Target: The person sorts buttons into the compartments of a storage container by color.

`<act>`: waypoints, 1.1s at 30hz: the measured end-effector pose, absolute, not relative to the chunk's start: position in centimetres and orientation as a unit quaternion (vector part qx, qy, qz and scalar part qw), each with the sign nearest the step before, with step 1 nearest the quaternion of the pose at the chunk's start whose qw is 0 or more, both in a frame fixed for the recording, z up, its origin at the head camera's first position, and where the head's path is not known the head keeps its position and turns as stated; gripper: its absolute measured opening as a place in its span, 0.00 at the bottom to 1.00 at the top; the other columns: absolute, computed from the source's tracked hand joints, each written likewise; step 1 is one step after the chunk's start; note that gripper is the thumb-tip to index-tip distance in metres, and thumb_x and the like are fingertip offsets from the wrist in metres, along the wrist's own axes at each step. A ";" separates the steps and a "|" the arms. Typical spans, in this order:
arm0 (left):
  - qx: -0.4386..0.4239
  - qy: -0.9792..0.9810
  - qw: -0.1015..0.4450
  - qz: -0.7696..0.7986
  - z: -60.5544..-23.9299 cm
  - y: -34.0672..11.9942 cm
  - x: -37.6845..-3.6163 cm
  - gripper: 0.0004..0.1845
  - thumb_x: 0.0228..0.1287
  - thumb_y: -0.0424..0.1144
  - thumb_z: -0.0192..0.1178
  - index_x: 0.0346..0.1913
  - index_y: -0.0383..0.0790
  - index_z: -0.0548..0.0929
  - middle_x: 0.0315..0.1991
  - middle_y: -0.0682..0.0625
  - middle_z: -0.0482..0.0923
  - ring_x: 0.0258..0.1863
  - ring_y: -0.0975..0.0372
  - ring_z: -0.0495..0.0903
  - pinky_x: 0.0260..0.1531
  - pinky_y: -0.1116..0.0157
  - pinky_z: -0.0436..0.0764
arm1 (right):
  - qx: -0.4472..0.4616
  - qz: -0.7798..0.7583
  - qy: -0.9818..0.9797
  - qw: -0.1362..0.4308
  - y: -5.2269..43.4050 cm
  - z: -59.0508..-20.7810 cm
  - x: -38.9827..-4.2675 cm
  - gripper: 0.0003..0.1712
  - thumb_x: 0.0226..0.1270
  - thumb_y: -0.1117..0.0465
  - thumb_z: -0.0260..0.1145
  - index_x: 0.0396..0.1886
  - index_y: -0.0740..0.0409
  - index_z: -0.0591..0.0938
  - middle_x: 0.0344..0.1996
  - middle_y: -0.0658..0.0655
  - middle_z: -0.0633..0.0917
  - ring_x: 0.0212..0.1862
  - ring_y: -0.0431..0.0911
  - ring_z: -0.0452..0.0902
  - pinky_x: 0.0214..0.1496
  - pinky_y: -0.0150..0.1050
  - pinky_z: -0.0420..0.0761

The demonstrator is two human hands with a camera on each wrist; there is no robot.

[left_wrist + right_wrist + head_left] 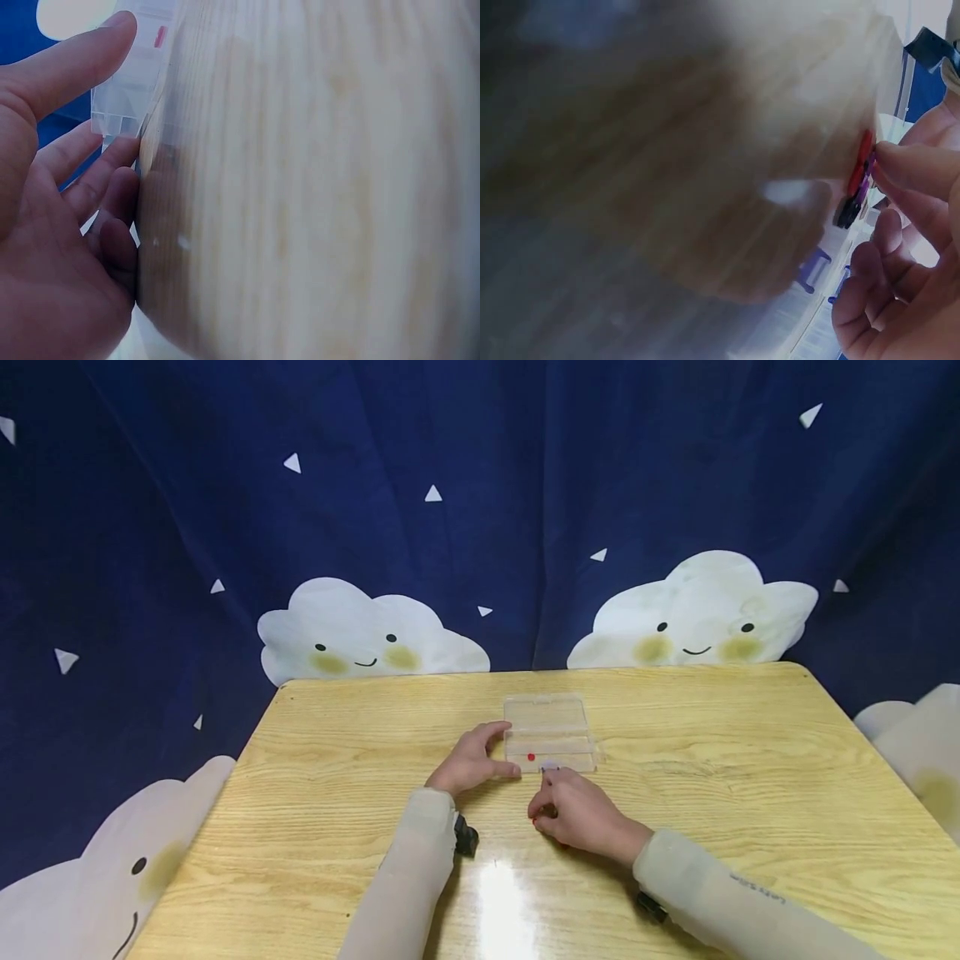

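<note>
Right hand [577, 814]: pinches bead | left hand [471, 762]: steadies clear box [547, 731] | labels: unreadable

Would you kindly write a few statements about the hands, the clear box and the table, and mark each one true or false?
1. The clear plastic box lies open on the wooden table. True.
2. The left hand rests far from the box. False: its thumb and fingers sit at the box's left end.
3. A small red piece sits in the box's near tray. True.
4. The right hand lies flat with straight fingers. False: its fingers are curled, the fingertips at the box's near edge.
5. The backdrop is plain white. False: it is dark blue with smiling clouds.
</note>
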State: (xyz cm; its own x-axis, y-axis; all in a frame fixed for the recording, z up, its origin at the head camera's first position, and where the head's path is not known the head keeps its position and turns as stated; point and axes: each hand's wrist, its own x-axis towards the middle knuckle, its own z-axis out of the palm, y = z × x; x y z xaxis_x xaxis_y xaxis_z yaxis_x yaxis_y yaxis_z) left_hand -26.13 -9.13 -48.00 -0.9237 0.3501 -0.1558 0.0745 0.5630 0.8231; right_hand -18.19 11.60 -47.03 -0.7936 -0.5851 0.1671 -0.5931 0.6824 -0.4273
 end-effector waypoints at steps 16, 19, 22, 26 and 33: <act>0.123 0.872 0.152 0.448 -48.2 -9.0 -26.4 0.43 0.52 0.43 0.76 0.72 0.51 0.69 0.71 0.46 0.68 0.67 0.51 0.70 0.68 0.51 0.70 | 0.309 0.230 -0.923 -0.009 11.4 -46.7 -18.2 0.04 0.56 0.65 0.75 0.26 0.51 0.90 0.27 0.44 0.82 0.34 0.37 0.70 0.40 0.33 0.74; 0.122 0.872 0.151 0.449 -48.3 -9.2 -26.4 0.43 0.52 0.43 0.76 0.72 0.50 0.69 0.72 0.46 0.68 0.68 0.51 0.69 0.68 0.51 0.70 | 0.303 0.231 -0.925 -0.019 11.2 -46.7 -18.2 0.07 0.56 0.65 0.74 0.23 0.49 0.87 0.26 0.43 0.79 0.34 0.37 0.69 0.40 0.33 0.73; 0.123 0.872 0.150 0.450 -48.3 -9.3 -26.4 0.43 0.52 0.43 0.76 0.72 0.50 0.69 0.72 0.46 0.67 0.68 0.51 0.69 0.68 0.51 0.69 | 0.301 0.228 -0.926 -0.021 11.2 -46.7 -18.3 0.10 0.56 0.65 0.74 0.21 0.47 0.85 0.26 0.41 0.78 0.35 0.37 0.68 0.41 0.34 0.72; 0.127 0.872 0.148 0.449 -48.1 -9.2 -26.5 0.43 0.52 0.43 0.76 0.72 0.50 0.69 0.72 0.45 0.68 0.68 0.51 0.69 0.68 0.51 0.70 | 0.305 0.230 -0.924 -0.016 11.5 -46.7 -18.3 0.09 0.56 0.65 0.75 0.21 0.47 0.86 0.26 0.41 0.79 0.34 0.37 0.67 0.40 0.33 0.71; 0.127 0.866 0.150 0.459 -48.2 -9.1 -26.3 0.43 0.52 0.41 0.76 0.73 0.47 0.68 0.72 0.45 0.68 0.69 0.51 0.69 0.69 0.51 0.69 | 0.316 0.236 -0.919 -0.011 11.8 -46.9 -18.4 0.07 0.55 0.64 0.76 0.22 0.46 0.89 0.25 0.40 0.82 0.34 0.36 0.67 0.42 0.34 0.73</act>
State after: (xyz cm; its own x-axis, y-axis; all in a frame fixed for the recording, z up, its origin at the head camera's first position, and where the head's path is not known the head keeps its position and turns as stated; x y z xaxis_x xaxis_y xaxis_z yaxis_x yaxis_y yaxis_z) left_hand -26.29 -9.12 -48.23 -0.9228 0.3578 -0.1428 0.0827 0.5458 0.8338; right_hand -18.38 11.81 -46.90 -0.7994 -0.5865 0.1303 -0.5764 0.6878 -0.4412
